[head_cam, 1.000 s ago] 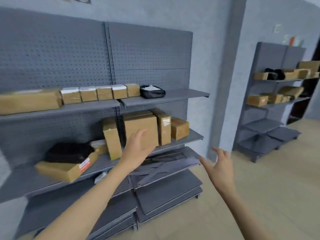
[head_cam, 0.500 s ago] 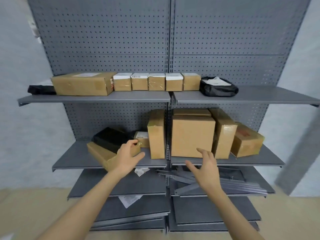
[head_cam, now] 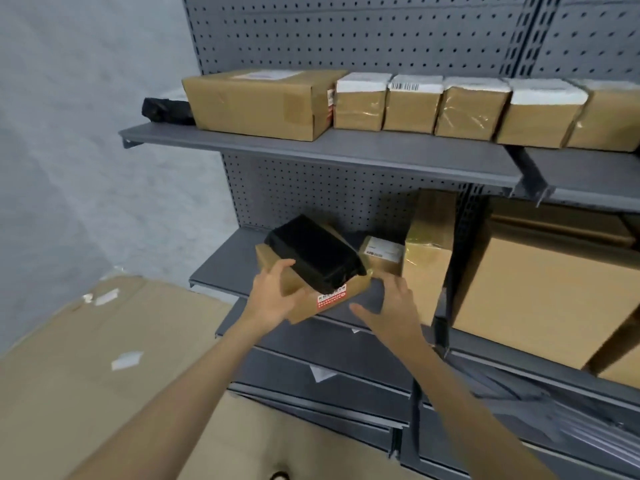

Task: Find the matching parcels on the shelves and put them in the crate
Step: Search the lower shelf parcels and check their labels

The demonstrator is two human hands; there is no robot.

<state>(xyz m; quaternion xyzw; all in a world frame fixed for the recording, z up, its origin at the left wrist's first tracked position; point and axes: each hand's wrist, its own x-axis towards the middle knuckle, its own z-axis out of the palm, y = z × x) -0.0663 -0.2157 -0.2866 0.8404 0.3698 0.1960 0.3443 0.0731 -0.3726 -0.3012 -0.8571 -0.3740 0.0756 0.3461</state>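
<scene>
Grey steel shelving with a pegboard back is filling most of the view, and its upper shelf (head_cam: pixel 346 152) is carrying a long brown carton (head_cam: pixel 256 102) with a black bag (head_cam: pixel 166 110) lying behind its left end, then a row of small taped boxes (head_cam: pixel 460 107) with white labels running off to the right. Lower down, the middle shelf (head_cam: pixel 221 268) is holding a tall narrow box (head_cam: pixel 429 251) standing upright, a big plain carton (head_cam: pixel 543 299) just right of it past the upright post, and a small labelled box (head_cam: pixel 381 256) tucked at the back. Flattened cardboard (head_cam: pixel 86 358) is lying on the floor to the left with scraps of white paper on it. Sitting at the front edge of the middle shelf and jutting over it is a flat brown parcel (head_cam: pixel 325 299) with a red and white sticker on its near face, and a black wrapped parcel (head_cam: pixel 315 259) is resting tilted on top of it. The left hand (head_cam: pixel 273 299) is gripping the brown parcel's left corner, thumb over the top and fingers curled beneath. The right hand (head_cam: pixel 394 313) is hovering just right of that parcel, fingers spread and holding nothing, with the tall narrow box close behind it.
</scene>
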